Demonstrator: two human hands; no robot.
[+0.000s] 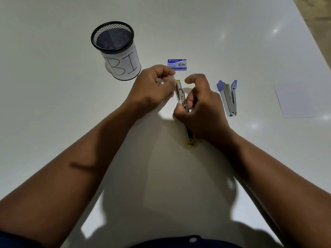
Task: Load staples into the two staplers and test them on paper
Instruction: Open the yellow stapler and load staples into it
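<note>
A pale glossy counter (pixel 197 24) fills the view; a strip of floor is glimpsed past its far right corner. A mesh cup (pixel 116 51) labelled "BI" stands toward the far left. A paper sheet (pixel 295 99) lies at the right edge. The blue stapler (pixel 229 97) lies open beside it. The yellow stapler (pixel 180 95), mid-counter, is clasped by the right hand (pixel 200 106); its near end is blurred. The left hand (pixel 152 86) grip is pinched narrow, contents unclear. A staple box (pixel 177 64) lies just beyond.

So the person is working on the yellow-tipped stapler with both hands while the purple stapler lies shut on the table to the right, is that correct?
Not quite: the head view shows the purple stapler lying open, its two arms spread apart in a V. The rest holds: the left hand and right hand both work on the yellow-tipped stapler.
</note>
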